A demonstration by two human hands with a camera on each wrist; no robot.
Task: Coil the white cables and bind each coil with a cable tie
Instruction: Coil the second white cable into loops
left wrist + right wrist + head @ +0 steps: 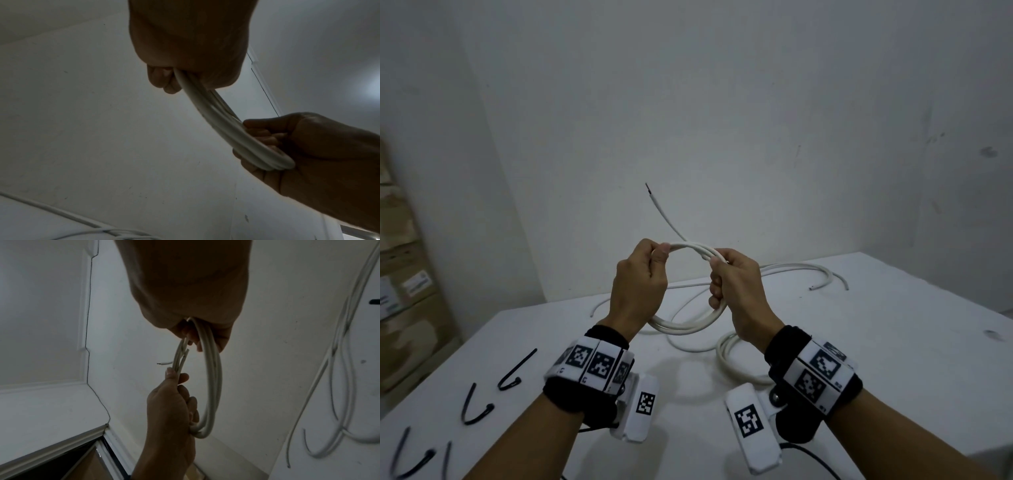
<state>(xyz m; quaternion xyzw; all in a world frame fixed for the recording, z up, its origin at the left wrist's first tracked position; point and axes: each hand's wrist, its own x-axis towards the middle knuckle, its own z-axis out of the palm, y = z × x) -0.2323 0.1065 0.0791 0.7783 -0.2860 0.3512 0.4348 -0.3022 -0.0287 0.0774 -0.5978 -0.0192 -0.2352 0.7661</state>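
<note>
Both hands hold a coil of white cable (pixel 690 327) in the air above the white table (pixel 859 342). My left hand (pixel 643 274) grips the coil's left side, thumb on top of the strands. My right hand (pixel 736 291) grips the right side with curled fingers. The cable's free end (pixel 654 198) sticks up behind the coil, bare wire at its tip. In the left wrist view the bundled strands (pixel 222 126) run from my left hand (pixel 185 68) to my right hand (pixel 298 146). The right wrist view shows the loop (pixel 213 386) between both hands.
More loose white cables (pixel 801 270) lie on the table behind the hands, and another coil (pixel 729 359) lies under my right wrist. Several black cable ties (pixel 513 373) lie at the front left. Cardboard boxes (pixel 404 274) stand beyond the table's left edge.
</note>
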